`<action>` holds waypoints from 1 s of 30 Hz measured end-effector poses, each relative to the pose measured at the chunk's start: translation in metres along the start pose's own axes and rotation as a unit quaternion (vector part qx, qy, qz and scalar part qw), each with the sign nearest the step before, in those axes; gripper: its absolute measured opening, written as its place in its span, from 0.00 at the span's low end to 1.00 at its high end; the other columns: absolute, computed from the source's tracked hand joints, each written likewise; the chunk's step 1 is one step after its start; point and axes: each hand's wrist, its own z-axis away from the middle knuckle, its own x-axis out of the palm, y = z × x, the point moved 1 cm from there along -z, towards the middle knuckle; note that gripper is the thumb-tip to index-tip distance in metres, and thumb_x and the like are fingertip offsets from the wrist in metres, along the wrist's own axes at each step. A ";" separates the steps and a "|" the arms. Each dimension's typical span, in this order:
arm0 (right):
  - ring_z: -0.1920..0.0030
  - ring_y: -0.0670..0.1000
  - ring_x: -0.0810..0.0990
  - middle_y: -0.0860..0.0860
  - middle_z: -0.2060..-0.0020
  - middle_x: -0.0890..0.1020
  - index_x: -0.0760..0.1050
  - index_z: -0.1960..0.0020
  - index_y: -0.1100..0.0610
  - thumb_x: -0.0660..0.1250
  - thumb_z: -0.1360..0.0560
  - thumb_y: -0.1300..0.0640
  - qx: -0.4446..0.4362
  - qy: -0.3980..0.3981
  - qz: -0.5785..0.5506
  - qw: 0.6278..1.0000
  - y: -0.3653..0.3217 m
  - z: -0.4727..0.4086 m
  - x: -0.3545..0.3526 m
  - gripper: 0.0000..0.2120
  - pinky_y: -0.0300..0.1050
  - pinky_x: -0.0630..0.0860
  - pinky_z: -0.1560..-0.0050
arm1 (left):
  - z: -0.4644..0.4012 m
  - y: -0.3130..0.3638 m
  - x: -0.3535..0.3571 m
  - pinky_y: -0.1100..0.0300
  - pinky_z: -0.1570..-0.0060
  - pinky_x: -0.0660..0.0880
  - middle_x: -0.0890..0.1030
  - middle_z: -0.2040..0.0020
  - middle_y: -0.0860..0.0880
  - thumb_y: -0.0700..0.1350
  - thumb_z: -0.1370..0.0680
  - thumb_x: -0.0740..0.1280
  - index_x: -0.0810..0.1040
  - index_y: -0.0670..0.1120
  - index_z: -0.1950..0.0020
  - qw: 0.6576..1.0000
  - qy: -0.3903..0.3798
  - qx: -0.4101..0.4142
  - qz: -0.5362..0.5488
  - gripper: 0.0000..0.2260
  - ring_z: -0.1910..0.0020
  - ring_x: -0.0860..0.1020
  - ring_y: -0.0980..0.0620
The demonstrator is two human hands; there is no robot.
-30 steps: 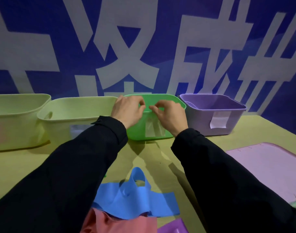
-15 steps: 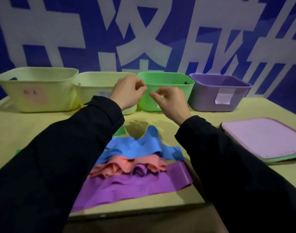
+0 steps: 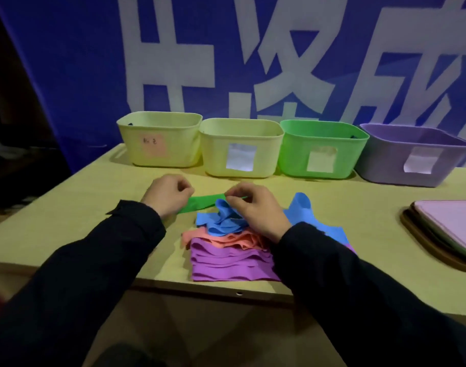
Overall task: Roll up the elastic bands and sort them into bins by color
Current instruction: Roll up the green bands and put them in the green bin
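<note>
Your biggest risk is the green band (image 3: 203,203) snagging the blue bands (image 3: 223,221) it touches and dragging the loose pile (image 3: 226,250) askew. A slack roll could also spring open. Your left hand (image 3: 168,196) and right hand (image 3: 255,207) each pinch it, stretched flat above the tan table (image 3: 80,207), with the green bin (image 3: 322,149) waiting beyond. A blue banner (image 3: 80,75) closes off the room behind.

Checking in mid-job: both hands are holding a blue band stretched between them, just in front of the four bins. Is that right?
Not quite: the band held between the left hand and the right hand is the green band, not a blue one. The head view shows the blue bands lying on the pile beneath the right hand. The rest holds: four bins, with the green bin third from the left.
</note>
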 end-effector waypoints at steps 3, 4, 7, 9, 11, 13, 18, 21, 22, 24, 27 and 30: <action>0.56 0.47 0.83 0.46 0.60 0.85 0.83 0.54 0.54 0.70 0.24 0.57 0.019 -0.009 0.023 1.000 0.012 0.006 0.013 0.03 0.45 0.78 0.52 | 0.008 -0.031 0.000 0.48 0.43 0.71 0.80 0.40 0.45 0.59 0.21 0.65 0.80 0.50 0.42 0.986 0.014 -0.074 -0.150 0.16 0.40 0.75 0.40; 0.57 0.47 0.83 0.46 0.60 0.85 0.83 0.54 0.54 0.70 0.23 0.57 0.018 -0.011 0.035 0.999 0.012 0.006 0.012 0.04 0.45 0.77 0.53 | 0.009 -0.035 -0.002 0.46 0.42 0.70 0.76 0.37 0.43 0.62 0.21 0.63 0.79 0.49 0.39 0.974 0.003 -0.103 -0.204 0.20 0.38 0.73 0.39; 0.59 0.48 0.82 0.46 0.61 0.85 0.83 0.55 0.54 0.69 0.24 0.56 0.007 -0.018 0.073 0.997 0.007 0.007 0.013 0.04 0.45 0.75 0.56 | 0.009 -0.043 -0.008 0.44 0.43 0.71 0.73 0.35 0.42 0.62 0.21 0.62 0.77 0.45 0.38 0.957 -0.036 -0.135 -0.256 0.23 0.38 0.72 0.37; 0.58 0.49 0.82 0.47 0.61 0.85 0.83 0.56 0.55 0.69 0.24 0.56 0.012 -0.021 0.070 0.997 0.007 0.009 0.015 0.05 0.46 0.76 0.55 | 0.008 -0.043 -0.008 0.46 0.46 0.77 0.77 0.41 0.41 0.56 0.21 0.65 0.79 0.43 0.40 0.966 -0.037 -0.114 -0.227 0.19 0.44 0.76 0.38; 0.58 0.48 0.82 0.46 0.62 0.85 0.83 0.56 0.54 0.69 0.24 0.57 0.020 -0.016 0.062 0.998 0.008 0.009 0.015 0.05 0.45 0.76 0.55 | 0.009 -0.040 -0.009 0.48 0.49 0.79 0.81 0.47 0.42 0.50 0.22 0.69 0.81 0.41 0.42 0.975 -0.034 -0.097 -0.198 0.14 0.49 0.79 0.39; 0.57 0.48 0.83 0.46 0.61 0.85 0.83 0.56 0.54 0.68 0.23 0.57 0.023 -0.013 0.058 0.998 0.006 0.010 0.014 0.05 0.45 0.77 0.54 | 0.010 -0.036 -0.008 0.48 0.50 0.78 0.80 0.50 0.43 0.48 0.22 0.69 0.82 0.42 0.46 0.977 -0.029 -0.092 -0.191 0.10 0.50 0.79 0.39; 0.56 0.49 0.83 0.47 0.60 0.86 0.83 0.55 0.54 0.69 0.23 0.57 0.022 -0.005 0.048 0.999 0.008 0.010 0.013 0.05 0.48 0.79 0.51 | 0.007 -0.042 -0.008 0.44 0.43 0.74 0.72 0.45 0.43 0.44 0.24 0.67 0.74 0.46 0.43 0.973 -0.049 -0.106 -0.200 0.10 0.42 0.72 0.38; 0.56 0.48 0.83 0.46 0.59 0.85 0.82 0.55 0.52 0.68 0.23 0.56 0.023 -0.007 0.047 0.999 0.008 0.011 0.011 0.05 0.49 0.79 0.51 | 0.009 -0.042 -0.019 0.52 0.53 0.74 0.77 0.48 0.45 0.42 0.22 0.68 0.76 0.46 0.40 0.981 -0.073 -0.107 -0.146 0.11 0.50 0.76 0.44; 0.56 0.48 0.83 0.46 0.60 0.85 0.82 0.55 0.51 0.68 0.23 0.56 0.021 -0.004 0.044 0.999 0.007 0.011 0.011 0.05 0.49 0.79 0.51 | 0.011 -0.039 -0.024 0.53 0.54 0.73 0.78 0.48 0.45 0.43 0.22 0.69 0.77 0.47 0.39 0.982 -0.088 -0.112 -0.125 0.11 0.51 0.76 0.46; 0.57 0.46 0.82 0.44 0.61 0.84 0.82 0.54 0.50 0.68 0.23 0.57 0.013 0.019 0.027 0.999 0.006 0.011 0.009 0.04 0.48 0.79 0.53 | 0.013 -0.028 -0.034 0.55 0.59 0.73 0.79 0.49 0.45 0.43 0.21 0.70 0.77 0.48 0.37 0.990 -0.094 -0.106 0.009 0.13 0.56 0.77 0.49; 0.63 0.43 0.78 0.43 0.65 0.81 0.81 0.49 0.51 0.68 0.24 0.59 0.009 0.080 -0.046 0.996 0.002 0.008 0.001 0.06 0.42 0.73 0.58 | 0.021 0.008 -0.045 0.61 0.69 0.74 0.78 0.56 0.44 0.36 0.20 0.68 0.75 0.49 0.34 0.929 -0.064 -0.035 0.363 0.17 0.68 0.75 0.51; 0.56 0.46 0.82 0.47 0.58 0.84 0.78 0.45 0.49 0.65 0.26 0.63 -0.021 0.124 -0.116 0.985 -0.008 0.009 -0.013 0.13 0.47 0.78 0.54 | 0.027 0.056 -0.043 0.61 0.65 0.79 0.81 0.55 0.44 0.35 0.19 0.64 0.81 0.45 0.46 0.867 -0.032 0.067 0.492 0.09 0.64 0.81 0.51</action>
